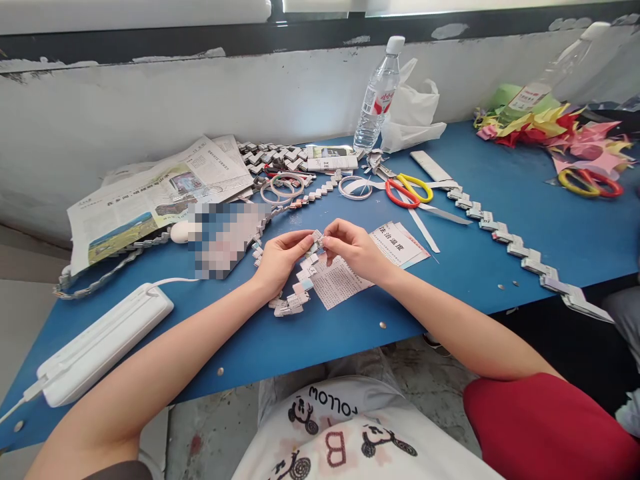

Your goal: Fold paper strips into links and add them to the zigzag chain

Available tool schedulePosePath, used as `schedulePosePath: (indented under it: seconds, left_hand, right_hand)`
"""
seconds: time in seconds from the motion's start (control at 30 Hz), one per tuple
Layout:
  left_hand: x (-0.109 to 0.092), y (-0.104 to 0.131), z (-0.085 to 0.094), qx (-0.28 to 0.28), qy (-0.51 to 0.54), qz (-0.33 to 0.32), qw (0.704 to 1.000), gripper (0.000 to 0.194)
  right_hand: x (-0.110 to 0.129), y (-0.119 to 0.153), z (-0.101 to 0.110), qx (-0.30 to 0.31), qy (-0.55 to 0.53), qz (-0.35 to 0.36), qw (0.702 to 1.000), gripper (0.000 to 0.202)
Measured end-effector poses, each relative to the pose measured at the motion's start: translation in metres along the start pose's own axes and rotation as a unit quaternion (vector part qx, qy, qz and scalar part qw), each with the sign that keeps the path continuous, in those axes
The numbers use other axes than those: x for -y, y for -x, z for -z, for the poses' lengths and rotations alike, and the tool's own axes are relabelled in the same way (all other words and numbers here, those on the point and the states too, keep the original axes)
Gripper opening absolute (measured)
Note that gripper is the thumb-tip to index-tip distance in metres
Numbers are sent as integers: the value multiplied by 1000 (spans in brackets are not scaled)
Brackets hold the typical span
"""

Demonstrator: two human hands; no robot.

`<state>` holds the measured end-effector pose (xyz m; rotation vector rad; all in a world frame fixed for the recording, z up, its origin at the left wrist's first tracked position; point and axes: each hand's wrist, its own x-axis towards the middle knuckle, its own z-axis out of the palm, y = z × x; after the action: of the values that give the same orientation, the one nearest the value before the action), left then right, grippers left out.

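A folded paper chain (299,283) lies near the middle of the blue bench (525,220), its far end lifted between the two hands. The left hand (280,257) pinches that end from the left, fingers curled in on the zigzag links; the right hand (353,248) meets it from the right, thumb and fingertips pressed together on the same top link. The rest of the chain trails toward the near edge, resting partly on a printed paper sheet (345,283) under the right wrist.

Just beyond the hands lie red-and-yellow scissors (407,190) and a roll of tape (356,188). A second, longer paper chain (515,247) runs diagonally off to the right. To the left sit a spread newspaper (150,193) and, nearer, a white oblong device (100,347) with a cord. At the far side stands a water bottle (377,97) beside a white plastic bag (413,110). Far right is a heap of coloured folded papers (555,130) with another pair of scissors (590,183).
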<state>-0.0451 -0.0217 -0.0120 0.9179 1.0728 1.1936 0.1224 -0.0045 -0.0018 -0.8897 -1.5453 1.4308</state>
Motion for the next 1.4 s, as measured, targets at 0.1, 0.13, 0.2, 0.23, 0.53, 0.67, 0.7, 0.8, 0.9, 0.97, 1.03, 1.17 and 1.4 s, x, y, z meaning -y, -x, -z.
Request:
schedulePosePath:
  seconds: [0.1, 0.13, 0.2, 0.23, 0.53, 0.67, 0.7, 0.8, 0.9, 0.97, 1.03, 1.17, 1.4]
  left_hand:
    - [0, 0, 0, 0, -5, -6, 1000, 34]
    - [-1, 1, -1, -1, -4, -7, 1000, 34]
    - [-2, 1, -1, -2, 3, -5, 1000, 35]
    - [-3, 1, -2, -2, 7, -1, 1000, 35]
    - [-1, 0, 0, -1, -11, -11, 1000, 30]
    - [0, 1, 1, -5, -49, -28, 998, 33]
    - [0, 1, 1, -7, -56, -31, 998, 34]
    - [1, 3, 0, -10, -78, -37, 996, 34]
    - [2, 3, 1, -10, -91, -40, 995, 31]
    - [3, 1, 1, -7, -77, -38, 996, 29]
    - [3, 0, 2, -8, -47, -32, 998, 29]
    - [2, -3, 2, -10, 1, -17, 1000, 29]
    - [3, -5, 3, 3, 10, -14, 1000, 26]
  right_hand:
    - [-1, 1, -1, -8, -3, -3, 1000, 26]
    - [-1, 1, -2, -11, -6, -3, 1000, 26]
    - [-1, 1, -2, -13, -18, -5, 1000, 26]
    - [-1, 1, -3, -13, -24, -5, 1000, 26]
    - [0, 4, -4, -37, 38, -5, 999, 23]
    - [4, 6, -7, -72, 89, -9, 993, 23]
    - [4, 7, -8, -77, 97, -8, 992, 23]
    - [3, 6, -8, -78, 102, -5, 992, 26]
    - [0, 4, -7, -78, 77, -2, 994, 33]
    - [-1, 3, -6, -66, 48, 2, 997, 33]
    - [-2, 3, -6, -43, 13, 6, 999, 29]
    - [-1, 2, -5, -29, -16, 10, 999, 21]
    - [-3, 1, -6, -38, 3, 10, 999, 17]
